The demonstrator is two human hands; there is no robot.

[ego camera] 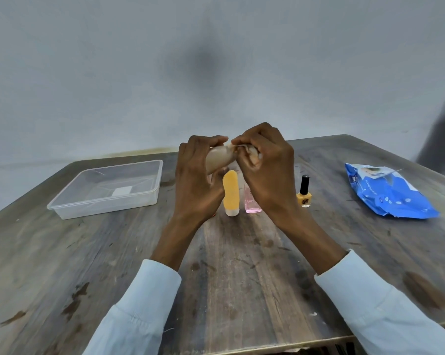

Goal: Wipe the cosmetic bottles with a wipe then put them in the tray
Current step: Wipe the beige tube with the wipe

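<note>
Head camera looks down over a scuffed grey-brown wooden worktop (242, 278) with two hands raised above its middle. The left hand (198, 175) curls its fingers and thumb around one beige, rounded cosmetic bottle (219, 158), held tilted in the air. The right hand (265, 170) meets it at the bottle's upper end, its fingers bunched tight around a crumpled pale wipe (247, 152) pressed against the bottle. Both arms wear pale blue sleeves (385, 303).

Behind the hands, three more cosmetic items stand on the worktop: one orange squeeze tube with a white cap (231, 193) standing on that cap, one small pink clear glass bottle (251, 203) just beside it and partly hidden by the right wrist, and one yellow nail polish bottle with a black cap (304, 192) further right, apart from the others.

One clear rectangular plastic tray (155, 175) sits to the left, well apart from the bottles, with no bottle in it. One blue pack of wipes (388, 196) lies at the far right, its flap lifted.
</note>
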